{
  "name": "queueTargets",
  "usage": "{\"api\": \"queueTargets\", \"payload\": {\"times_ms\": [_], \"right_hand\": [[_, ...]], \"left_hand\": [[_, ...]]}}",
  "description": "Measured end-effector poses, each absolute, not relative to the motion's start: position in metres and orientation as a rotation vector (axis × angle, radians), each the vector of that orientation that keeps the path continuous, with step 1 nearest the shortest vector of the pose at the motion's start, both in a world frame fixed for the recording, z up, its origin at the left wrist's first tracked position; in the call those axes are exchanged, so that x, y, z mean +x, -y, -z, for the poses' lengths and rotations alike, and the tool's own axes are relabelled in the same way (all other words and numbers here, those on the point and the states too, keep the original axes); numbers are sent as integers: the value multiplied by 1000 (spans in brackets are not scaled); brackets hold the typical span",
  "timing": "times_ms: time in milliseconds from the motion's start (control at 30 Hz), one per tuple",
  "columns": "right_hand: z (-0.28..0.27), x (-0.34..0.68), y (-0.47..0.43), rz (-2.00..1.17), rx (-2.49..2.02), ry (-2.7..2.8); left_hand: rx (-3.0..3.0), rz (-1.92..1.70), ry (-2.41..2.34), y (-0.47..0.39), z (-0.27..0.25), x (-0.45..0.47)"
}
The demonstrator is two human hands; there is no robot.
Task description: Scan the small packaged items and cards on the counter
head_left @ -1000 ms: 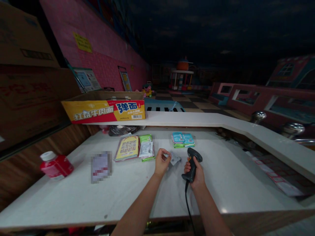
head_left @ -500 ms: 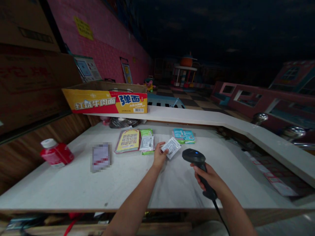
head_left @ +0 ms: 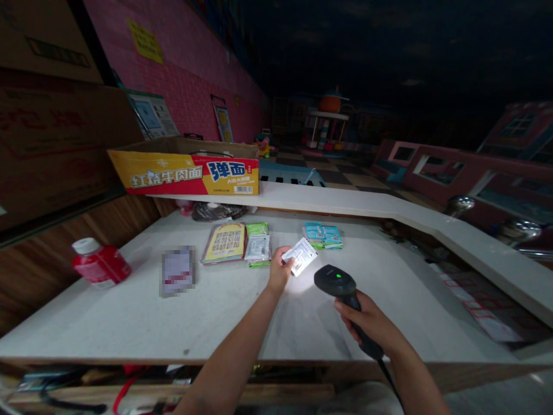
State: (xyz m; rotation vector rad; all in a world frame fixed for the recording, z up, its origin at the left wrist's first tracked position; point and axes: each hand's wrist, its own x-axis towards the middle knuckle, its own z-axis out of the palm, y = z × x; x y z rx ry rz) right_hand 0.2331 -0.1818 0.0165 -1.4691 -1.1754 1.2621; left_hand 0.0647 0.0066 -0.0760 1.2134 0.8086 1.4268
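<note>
My left hand [head_left: 280,269] pinches a small white printed packet [head_left: 302,255] by its left edge, just above the counter. A bright patch of light falls on the packet and the counter below it. In my right hand [head_left: 367,320] is a black barcode scanner [head_left: 334,280], gripped by its handle, with a green light on top and its head pointed at the packet. Behind the packet lie blue and green packets [head_left: 324,235]. To the left are a silver-and-green packet [head_left: 258,248] and a yellow printed packet [head_left: 224,242].
A red bottle with a white cap [head_left: 101,263] lies at the left of the white counter [head_left: 233,323], beside a blurred-out item [head_left: 177,271]. An open yellow-and-red carton [head_left: 190,173] sits on the raised ledge [head_left: 328,199]. The scanner's cable [head_left: 391,377] trails toward me.
The scanner's light has turned from blue to green, and its beam now lights the packet. The scanner head has moved slightly left and down.
</note>
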Motion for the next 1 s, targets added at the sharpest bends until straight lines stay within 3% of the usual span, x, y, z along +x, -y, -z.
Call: {"api": "queueTargets", "payload": {"times_ms": [200,533,1000], "right_hand": [[-3,232,167,-1334,-1387,969],[40,233,103,-1392,-616,356],[59,236,101,-1491,-498,208]], "left_hand": [[1151,-1435,-751,-9,79,67],[1214,-1421,-859,-9,83,68],[1035,-1560,-926,7,68,58]]}}
